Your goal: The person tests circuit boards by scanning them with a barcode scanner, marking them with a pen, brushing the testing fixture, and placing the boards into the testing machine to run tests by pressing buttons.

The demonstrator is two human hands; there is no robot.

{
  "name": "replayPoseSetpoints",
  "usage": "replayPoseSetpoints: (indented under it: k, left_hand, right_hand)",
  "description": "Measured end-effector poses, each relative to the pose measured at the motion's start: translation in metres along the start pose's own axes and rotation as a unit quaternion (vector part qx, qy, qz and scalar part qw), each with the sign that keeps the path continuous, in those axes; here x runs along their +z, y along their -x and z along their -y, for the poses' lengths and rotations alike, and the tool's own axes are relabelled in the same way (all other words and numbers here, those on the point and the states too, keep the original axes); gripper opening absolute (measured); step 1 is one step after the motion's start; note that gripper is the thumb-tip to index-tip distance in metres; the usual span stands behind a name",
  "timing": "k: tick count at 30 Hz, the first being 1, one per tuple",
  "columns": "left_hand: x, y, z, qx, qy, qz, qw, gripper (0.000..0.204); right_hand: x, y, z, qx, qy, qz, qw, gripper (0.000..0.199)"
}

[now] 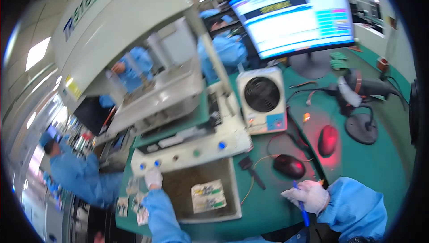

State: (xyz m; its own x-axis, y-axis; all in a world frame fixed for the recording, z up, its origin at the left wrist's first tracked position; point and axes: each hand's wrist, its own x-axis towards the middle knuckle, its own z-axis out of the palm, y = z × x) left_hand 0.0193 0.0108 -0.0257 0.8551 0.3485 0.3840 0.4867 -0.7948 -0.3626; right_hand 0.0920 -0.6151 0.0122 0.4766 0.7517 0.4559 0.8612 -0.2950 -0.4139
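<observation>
My left hand (153,178), in a white glove, is at the front panel of a large pale machine (210,154), just below a blue button (157,163). Its fingers are small and blurred, so their shape and any contact with the button are unclear. A blue pen (305,216) is gripped in my right hand (309,197), also gloved in white, over the right side of the bench. Between my hands, a light-coloured panel of small circuit boards (208,196) lies on a brown-topped tray (183,194) in front of the machine.
A black mouse (289,166) and a dark brush (252,173) lie left of my right hand. Beyond them stand a fan unit (262,101), a red-lit mouse (328,140), a scanner on a stand (364,86) and a monitor (292,17). Co-workers in blue (80,171) are at left and behind the machine.
</observation>
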Motion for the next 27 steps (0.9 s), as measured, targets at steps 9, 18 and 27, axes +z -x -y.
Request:
replayPoseSetpoints:
  k: [9,18,27]
  left_hand:
    - [0.016,-0.007,0.000,-0.082,-0.069,0.061,0.992,0.011]
    - [0.080,-0.016,0.023,-0.067,-0.091,0.025,0.993,0.010]
    - [0.035,-0.011,0.005,-0.067,-0.094,0.051,0.992,0.013]
  right_hand:
    - [0.003,0.005,-0.005,0.079,0.028,0.105,0.991,0.035]
    - [0.003,0.002,-0.007,0.068,0.017,0.080,0.994,0.035]
    - [0.004,0.002,-0.007,0.069,0.019,0.094,0.993,0.036]
